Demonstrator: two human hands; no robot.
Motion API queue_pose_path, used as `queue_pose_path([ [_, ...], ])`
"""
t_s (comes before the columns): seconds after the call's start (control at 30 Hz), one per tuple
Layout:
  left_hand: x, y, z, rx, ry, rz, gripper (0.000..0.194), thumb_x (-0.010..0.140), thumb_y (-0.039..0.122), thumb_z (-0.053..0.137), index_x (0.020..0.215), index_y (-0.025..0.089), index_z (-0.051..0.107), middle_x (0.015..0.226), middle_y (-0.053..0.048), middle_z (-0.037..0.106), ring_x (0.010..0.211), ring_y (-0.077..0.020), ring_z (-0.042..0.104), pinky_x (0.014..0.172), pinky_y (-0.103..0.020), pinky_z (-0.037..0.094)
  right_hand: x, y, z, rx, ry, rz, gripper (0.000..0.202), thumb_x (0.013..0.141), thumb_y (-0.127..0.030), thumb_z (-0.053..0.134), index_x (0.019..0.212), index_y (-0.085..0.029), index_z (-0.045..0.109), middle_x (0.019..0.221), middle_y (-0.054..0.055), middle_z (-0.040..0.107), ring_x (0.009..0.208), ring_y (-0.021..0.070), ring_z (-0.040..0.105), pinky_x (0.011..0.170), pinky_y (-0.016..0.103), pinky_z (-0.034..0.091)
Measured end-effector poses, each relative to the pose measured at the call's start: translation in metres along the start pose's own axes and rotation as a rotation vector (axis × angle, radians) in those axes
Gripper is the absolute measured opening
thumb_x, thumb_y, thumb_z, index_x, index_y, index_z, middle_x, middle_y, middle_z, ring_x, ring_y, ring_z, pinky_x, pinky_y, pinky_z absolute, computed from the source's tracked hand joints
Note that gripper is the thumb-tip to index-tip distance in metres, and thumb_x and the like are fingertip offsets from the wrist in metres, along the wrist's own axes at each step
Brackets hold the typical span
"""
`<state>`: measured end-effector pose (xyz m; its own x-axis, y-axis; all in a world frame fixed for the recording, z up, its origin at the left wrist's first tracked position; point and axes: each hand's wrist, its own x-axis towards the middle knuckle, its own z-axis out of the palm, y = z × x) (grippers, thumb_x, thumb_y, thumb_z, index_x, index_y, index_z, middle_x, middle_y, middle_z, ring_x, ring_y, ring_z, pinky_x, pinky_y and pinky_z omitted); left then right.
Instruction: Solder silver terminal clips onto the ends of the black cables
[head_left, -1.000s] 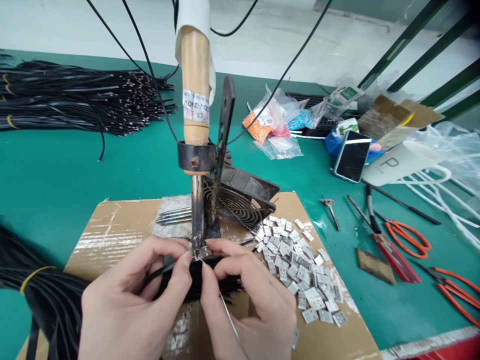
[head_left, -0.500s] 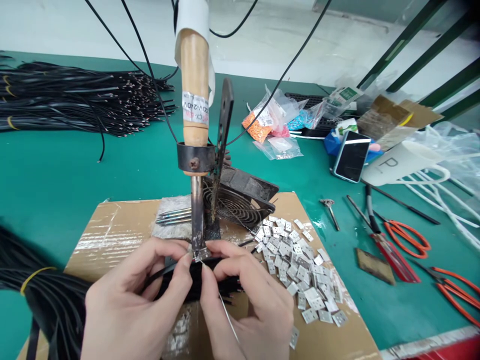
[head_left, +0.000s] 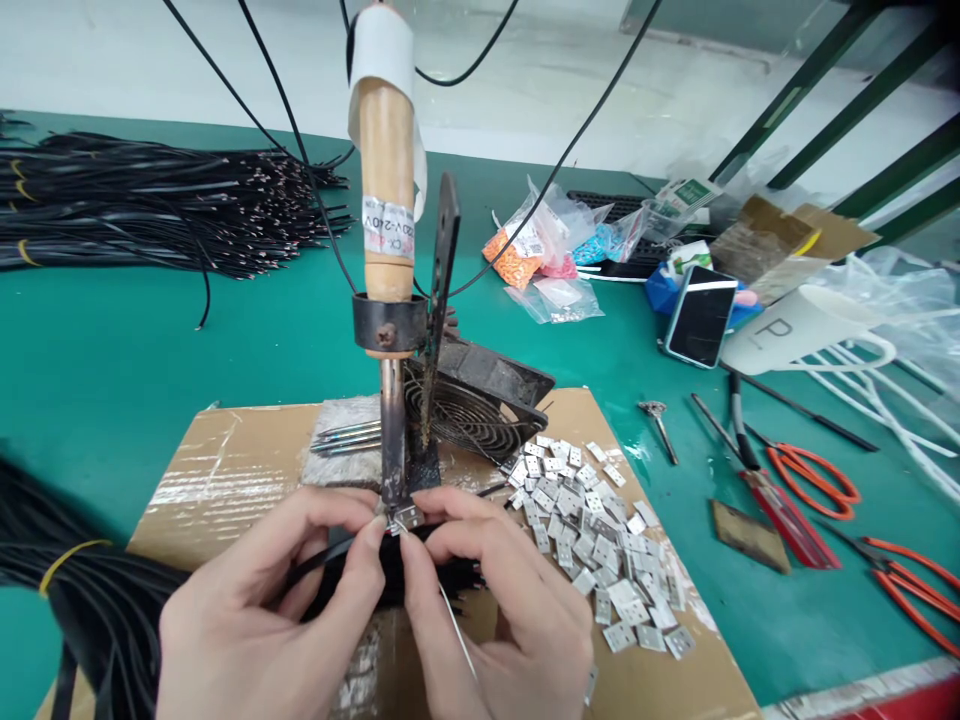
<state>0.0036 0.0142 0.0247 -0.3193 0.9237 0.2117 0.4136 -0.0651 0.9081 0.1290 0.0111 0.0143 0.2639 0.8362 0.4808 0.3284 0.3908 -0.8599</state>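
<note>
A soldering iron (head_left: 386, 270) with a wooden handle is clamped upright, tip down, in a metal stand (head_left: 442, 270). Just under its tip, my left hand (head_left: 270, 600) is closed, thumb and finger pinching the end of a black cable (head_left: 321, 558). Thin solder wire (head_left: 457, 635) runs up through my right hand (head_left: 502, 600), its end between thumb and forefinger. A small silver metal plate (head_left: 408, 516) with holes sits between both hands' fingertips, at the cable end. Whether the iron's tip touches it, I cannot tell. More black cables (head_left: 386, 580) lie below my fingers.
Loose metal plates (head_left: 592, 530) are heaped on the cardboard (head_left: 240, 450) at right. Behind the iron stands a black fan (head_left: 480, 400). Cable bundles (head_left: 187, 200) lie left. Orange-handled scissors (head_left: 814, 480), a phone (head_left: 701, 315) and a mug (head_left: 810, 330) are on the right.
The metal plate shows more plainly below the iron's tip. My fingers have shifted only slightly and keep their pinch. The whole view has moved a little.
</note>
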Motion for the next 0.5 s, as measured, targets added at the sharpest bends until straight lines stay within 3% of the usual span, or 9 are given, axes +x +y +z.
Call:
queue_pose_path([
  [0.33,-0.002,-0.002,-0.005,0.019,-0.006,-0.035,0.005,0.083,0.031,0.076,0.078,0.03,0.077,0.081,0.006,0.082,0.061,-0.0102,0.077,0.056,-0.009,0.061,0.0,0.0,0.0,0.016,-0.02,-0.003,0.018,0.089,-0.005,0.071,0.087,-0.023,0.071,0.103,-0.004,0.083,0.09,0.0073,0.079,0.088,0.014,0.06],
  [0.43,0.002,0.0,-0.003,0.011,-0.036,-0.044,0.007,0.081,0.03,0.076,0.075,0.026,0.076,0.076,0.002,0.082,0.06,-0.0136,0.079,0.055,-0.012,0.063,-0.001,-0.001,-0.002,-0.008,-0.029,0.044,0.016,0.092,-0.009,0.069,0.086,-0.024,0.068,0.103,-0.004,0.082,0.091,0.0081,0.078,0.087,0.016,0.059],
  [0.5,0.003,-0.001,-0.003,0.022,-0.045,-0.042,0.008,0.081,0.029,0.076,0.073,0.025,0.075,0.076,0.001,0.082,0.062,-0.0153,0.08,0.055,-0.013,0.063,0.0,0.0,-0.011,-0.058,0.037,0.128,0.014,0.095,-0.014,0.068,0.09,-0.026,0.069,0.093,-0.005,0.079,0.084,0.0075,0.076,0.081,0.015,0.058],
])
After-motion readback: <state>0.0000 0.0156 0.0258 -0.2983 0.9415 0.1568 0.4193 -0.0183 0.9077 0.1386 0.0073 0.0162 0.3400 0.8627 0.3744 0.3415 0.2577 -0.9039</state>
